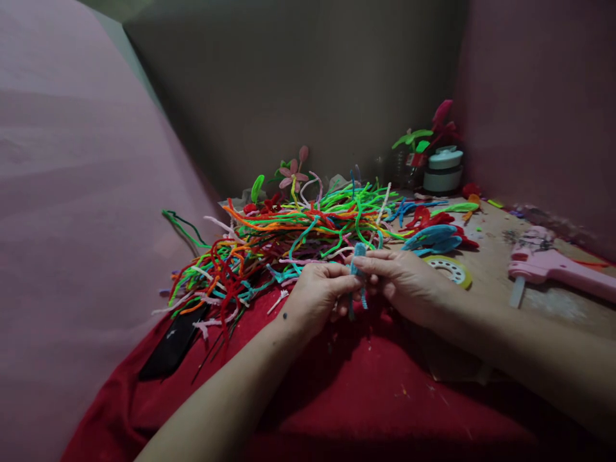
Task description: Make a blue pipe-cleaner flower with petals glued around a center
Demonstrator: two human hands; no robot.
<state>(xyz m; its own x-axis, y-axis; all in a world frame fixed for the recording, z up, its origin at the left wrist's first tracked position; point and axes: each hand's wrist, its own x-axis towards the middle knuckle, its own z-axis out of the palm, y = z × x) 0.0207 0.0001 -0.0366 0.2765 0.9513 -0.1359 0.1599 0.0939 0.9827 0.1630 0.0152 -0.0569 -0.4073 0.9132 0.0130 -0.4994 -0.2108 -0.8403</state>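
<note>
Between my two hands is a light blue pipe cleaner (pixel 359 254), bent into a narrow folded loop with its ends hanging below my fingers. My left hand (pixel 323 289) pinches its lower part between thumb and fingers. From the other side, my right hand (pixel 402 276) grips it near the top, thumb and fingertips pressed on it. Some of the fingers behind the pipe cleaner are hidden. Just beyond my hands lies a large tangled heap of coloured pipe cleaners (pixel 289 224). Blue fuzzy petal shapes (pixel 433 239) lie past my right hand.
A pink glue gun (pixel 553 263) rests at the right, near a yellow tape roll (pixel 450 271). A black phone (pixel 173 346) lies at left on the red cloth (pixel 337 398). Behind stand a lidded jar (pixel 443 170) and a pink fuzzy flower (pixel 292 174).
</note>
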